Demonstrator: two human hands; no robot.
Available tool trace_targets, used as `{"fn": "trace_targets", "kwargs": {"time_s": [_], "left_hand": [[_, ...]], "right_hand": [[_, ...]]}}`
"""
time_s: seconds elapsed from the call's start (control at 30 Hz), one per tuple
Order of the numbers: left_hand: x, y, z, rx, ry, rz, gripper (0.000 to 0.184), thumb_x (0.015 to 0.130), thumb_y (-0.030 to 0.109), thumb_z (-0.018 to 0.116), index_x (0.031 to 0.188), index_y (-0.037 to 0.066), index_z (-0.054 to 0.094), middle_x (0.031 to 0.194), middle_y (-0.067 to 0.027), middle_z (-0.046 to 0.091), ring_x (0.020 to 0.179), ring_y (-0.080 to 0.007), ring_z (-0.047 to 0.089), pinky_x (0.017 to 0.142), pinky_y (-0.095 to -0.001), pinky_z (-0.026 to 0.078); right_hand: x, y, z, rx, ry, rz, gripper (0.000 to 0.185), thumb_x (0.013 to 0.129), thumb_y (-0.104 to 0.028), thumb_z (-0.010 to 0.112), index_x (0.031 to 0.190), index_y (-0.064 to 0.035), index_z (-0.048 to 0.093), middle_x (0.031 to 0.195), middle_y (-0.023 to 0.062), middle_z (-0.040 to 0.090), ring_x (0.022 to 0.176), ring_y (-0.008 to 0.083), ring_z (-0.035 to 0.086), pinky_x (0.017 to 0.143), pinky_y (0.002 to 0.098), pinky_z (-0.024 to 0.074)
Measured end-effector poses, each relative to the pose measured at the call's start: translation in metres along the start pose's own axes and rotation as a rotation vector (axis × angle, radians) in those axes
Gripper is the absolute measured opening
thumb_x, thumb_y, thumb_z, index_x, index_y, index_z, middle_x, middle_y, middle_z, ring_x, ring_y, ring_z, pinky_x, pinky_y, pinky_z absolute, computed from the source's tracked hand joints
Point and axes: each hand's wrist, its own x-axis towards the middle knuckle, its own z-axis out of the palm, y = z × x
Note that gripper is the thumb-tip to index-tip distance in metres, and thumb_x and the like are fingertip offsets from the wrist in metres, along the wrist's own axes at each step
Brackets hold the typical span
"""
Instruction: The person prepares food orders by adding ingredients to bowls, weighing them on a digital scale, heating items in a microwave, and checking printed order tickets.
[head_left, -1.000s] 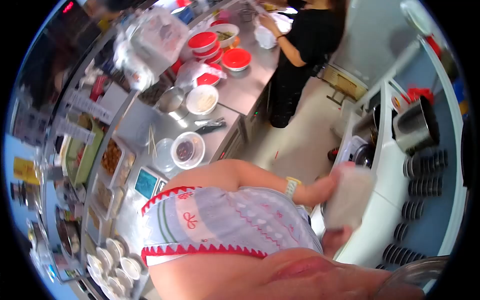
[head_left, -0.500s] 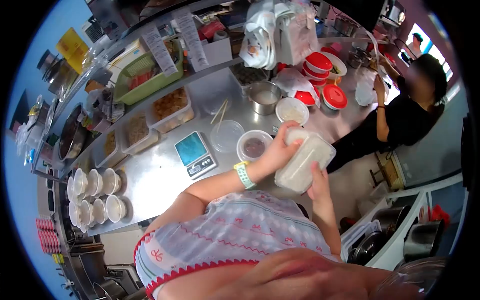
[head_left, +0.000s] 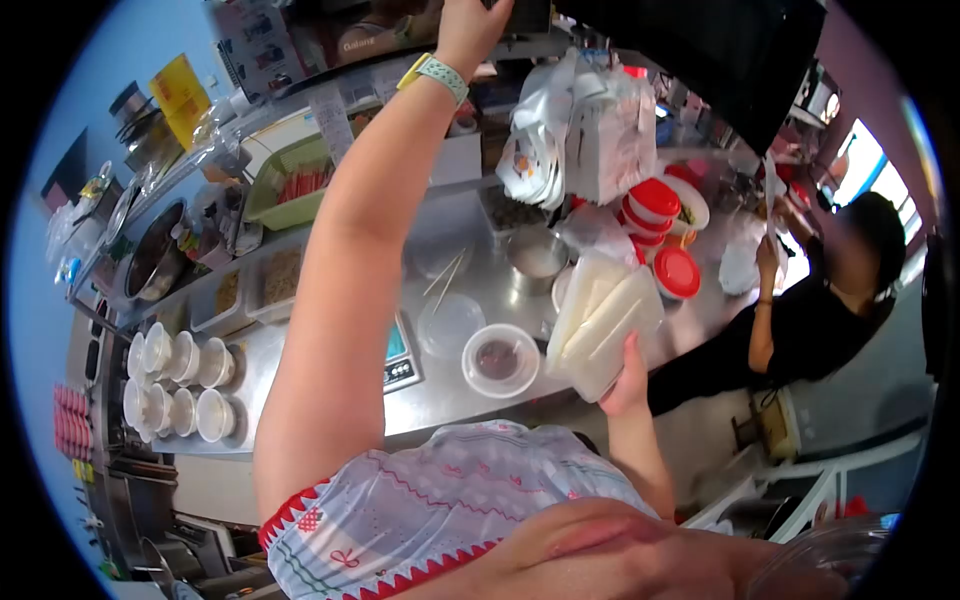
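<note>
My left arm stretches up to the top edge of the view. At its end my left hand (head_left: pixel 472 32), wearing a pale green watch (head_left: pixel 438 78) at the wrist, is by the dark front of a Galanz microwave (head_left: pixel 365 48); its fingers are mostly cut off by the frame edge. In my right hand (head_left: pixel 629 380) is a rectangular plastic food container (head_left: pixel 606 325), pale and tilted, gripped at its lower right side. Left of the container, a round tub (head_left: pixel 501 361) with dark red contents stands on the steel counter.
A scale (head_left: pixel 400 358) lies partly behind my left arm. Near it are a clear lid (head_left: pixel 450 323) and chopsticks (head_left: pixel 446 280). Several lidded cups (head_left: pixel 182 360) stand at the left, red-lidded bowls (head_left: pixel 677 272) at the right. Plastic bags (head_left: pixel 610 140) hang above. A person in black (head_left: pixel 835 280) works at the far right.
My left hand has let go of the food container and risen to the microwave. My right hand keeps the container, now tilted differently. The view has shifted upward.
</note>
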Motion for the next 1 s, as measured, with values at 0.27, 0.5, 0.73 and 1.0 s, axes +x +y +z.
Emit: {"fn": "trace_targets", "kwargs": {"time_s": [0.27,0.5,0.73,1.0], "left_hand": [[0.014,0.021,0.013,0.393,-0.016,-0.274,0.037,0.084,0.016,0.063,0.112,-0.003,0.047,0.098,-0.0294,0.062,0.092,-0.0432,0.060,0.075,-0.0503,0.049],[-0.095,0.132,-0.166,-0.175,0.012,-0.191,0.055,0.090,0.005,0.058,0.138,0.001,0.032,0.114,-0.0056,0.050,0.087,-0.0101,0.049,0.075,-0.0230,0.044],[-0.133,0.159,-0.293,0.206,0.410,-0.125,0.056,0.101,0.015,0.042,0.150,0.004,0.018,0.148,-0.0090,0.034,0.125,-0.0147,0.040,0.103,-0.0261,0.032],[-0.155,0.142,-0.353,0.525,0.222,-0.009,0.053,0.103,0.015,0.036,0.150,0.004,0.017,0.156,-0.0099,0.022,0.141,-0.0214,0.025,0.113,-0.0335,0.021]], "right_hand": [[0.085,-0.076,0.005,-0.171,-0.168,0.022,0.061,0.098,-0.041,0.047,0.143,-0.0037,0.031,0.138,0.0108,0.048,0.126,0.0276,0.048,0.105,0.0433,0.0391],[0.203,-0.099,0.125,-0.326,-0.425,0.059,0.058,0.093,-0.031,0.058,0.140,-0.0045,0.036,0.135,0.0132,0.050,0.121,0.0274,0.053,0.103,0.0435,0.0435],[0.333,-0.044,0.379,-0.565,-0.741,0.028,0.049,0.095,-0.031,0.056,0.134,-0.0047,0.042,0.130,0.0134,0.054,0.119,0.0232,0.054,0.093,0.0380,0.0479],[0.420,0.034,0.515,-0.553,-0.638,0.238,0.048,0.096,-0.030,0.050,0.138,-0.0079,0.041,0.134,0.0125,0.052,0.121,0.0246,0.052,0.096,0.0362,0.0457]]}}
